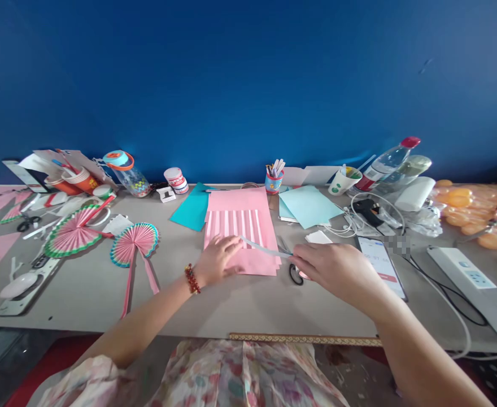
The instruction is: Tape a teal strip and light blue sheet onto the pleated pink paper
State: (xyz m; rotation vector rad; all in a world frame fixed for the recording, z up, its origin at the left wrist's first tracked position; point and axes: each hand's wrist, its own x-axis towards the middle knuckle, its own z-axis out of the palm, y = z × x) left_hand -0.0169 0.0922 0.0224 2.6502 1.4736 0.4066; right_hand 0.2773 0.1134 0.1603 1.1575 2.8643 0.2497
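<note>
The left hand [218, 257] lies flat and open, palm down, on the near edge of the pink sheet [242, 212], a red bead bracelet [192, 278] on its wrist. From just past its fingertips a thin white strip [263, 247] runs across to the right hand [337, 271], whose thumb and fingers are pinched shut on the strip's end, held a little above the table. Beyond the left hand's fingers the sheet carries a row of upright white stripes. Black scissors [295, 274] lie partly under the right hand, a phone [379, 263] just to its right. Two pleated paper fans [134, 240] rest well left of the left hand. The step in hand looks like drawing one strip away from, or onto, the sheet; I cannot tell which. Any further pull calls for the left palm pinning the paper firmly while the right keeps the strip taut and level.
</note>
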